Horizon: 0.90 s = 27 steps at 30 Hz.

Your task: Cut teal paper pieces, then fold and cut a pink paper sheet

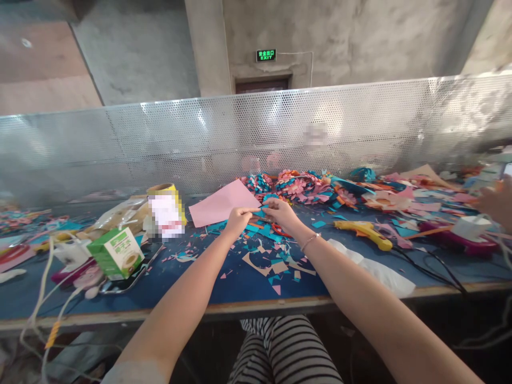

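Note:
Both hands meet above the blue table [236, 290], fingertips pinched on a small blue paper piece [259, 213]. My left hand [239, 221] is closed on its left side. My right hand [283, 214], with a bracelet at the wrist, is closed on its right side, and the fingers partly cover the piece. Behind my left hand lies a pink paper sheet [224, 204]. Below the hands are blue, pink and cream paper scraps [276, 261]. An orange-red looped thing [281, 230], perhaps scissor handles, shows beside my right hand.
At the back lies a heap of cut paper flowers [296, 186]. A yellow glue gun [366, 233] and white plastic [372, 266] lie to the right. A green box [116, 253] and cables [44, 282] are left. Another person's hand [496, 200] is far right. A perforated metal screen [168, 138] stands behind.

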### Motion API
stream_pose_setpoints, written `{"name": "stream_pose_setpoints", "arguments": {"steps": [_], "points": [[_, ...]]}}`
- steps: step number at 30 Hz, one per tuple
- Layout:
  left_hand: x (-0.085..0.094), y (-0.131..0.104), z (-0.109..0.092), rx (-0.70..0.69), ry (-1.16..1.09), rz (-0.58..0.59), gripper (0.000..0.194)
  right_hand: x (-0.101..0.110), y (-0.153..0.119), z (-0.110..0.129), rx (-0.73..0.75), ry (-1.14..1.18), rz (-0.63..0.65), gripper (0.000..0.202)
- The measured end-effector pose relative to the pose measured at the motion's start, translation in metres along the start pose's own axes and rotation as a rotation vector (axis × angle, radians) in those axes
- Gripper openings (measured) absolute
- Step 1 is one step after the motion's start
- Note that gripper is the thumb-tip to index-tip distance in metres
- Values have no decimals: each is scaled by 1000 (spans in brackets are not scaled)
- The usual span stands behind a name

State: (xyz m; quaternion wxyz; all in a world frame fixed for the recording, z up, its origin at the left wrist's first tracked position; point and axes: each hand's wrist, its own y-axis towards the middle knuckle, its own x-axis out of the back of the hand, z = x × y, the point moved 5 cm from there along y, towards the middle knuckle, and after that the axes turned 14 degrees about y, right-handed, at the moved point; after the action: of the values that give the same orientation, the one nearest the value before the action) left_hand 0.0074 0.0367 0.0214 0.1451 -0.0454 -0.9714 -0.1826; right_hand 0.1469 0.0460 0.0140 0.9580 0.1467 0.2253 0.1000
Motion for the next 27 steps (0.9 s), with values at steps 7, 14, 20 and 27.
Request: {"name": "stream_pose_setpoints", "arguments": {"steps": [7,14,20,27], "points": [[5,1,-1,-14,22,-84,21,2,3,2,60,-94,-19,40],[6,3,2,54,38,-76,16,-2,0,5,80,-134,-2,39],[6,3,1,50,33,-70,18,0,2,6,122,-182,20,36],[6,5,4,-9,73,-41,21,-1,1,10,175,-269,30,33]]}}
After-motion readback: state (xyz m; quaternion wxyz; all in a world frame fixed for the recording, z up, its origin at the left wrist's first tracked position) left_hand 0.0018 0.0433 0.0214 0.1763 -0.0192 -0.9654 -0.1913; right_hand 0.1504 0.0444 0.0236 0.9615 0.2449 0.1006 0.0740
